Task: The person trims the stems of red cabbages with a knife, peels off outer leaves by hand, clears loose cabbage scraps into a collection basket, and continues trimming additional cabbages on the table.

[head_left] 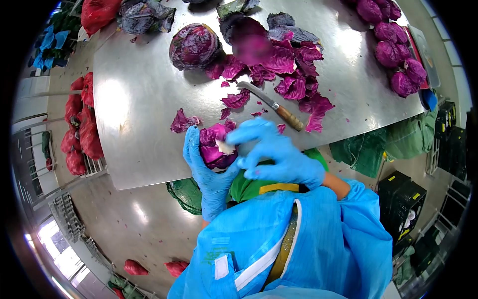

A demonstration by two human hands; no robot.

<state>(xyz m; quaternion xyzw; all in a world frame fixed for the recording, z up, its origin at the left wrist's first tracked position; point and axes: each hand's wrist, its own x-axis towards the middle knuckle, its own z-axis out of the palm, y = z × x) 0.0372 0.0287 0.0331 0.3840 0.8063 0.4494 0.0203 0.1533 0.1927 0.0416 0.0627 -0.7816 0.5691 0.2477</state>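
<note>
A small purple cabbage (216, 147) with a white cut stem end sits at the front edge of the metal table. My left hand (206, 174), in a blue glove, is wrapped round its left and lower side. My right hand (279, 157), also gloved and blurred by motion, is just right of the cabbage with its fingers apart. Beyond my hands lies a curved knife (274, 104) with a wooden handle, its blade pointing up and left. Torn purple leaves (291, 87) are scattered around the knife. A larger cabbage (194, 46) sits further back on the table.
Several peeled purple cabbages (391, 52) line the table's right side, near a scale-like tray (423, 57). Dark outer leaves (146, 17) lie at the back of the metal table (144, 99). Red sacks (82, 127) are stacked on the left, and black crates (401, 204) stand at the right.
</note>
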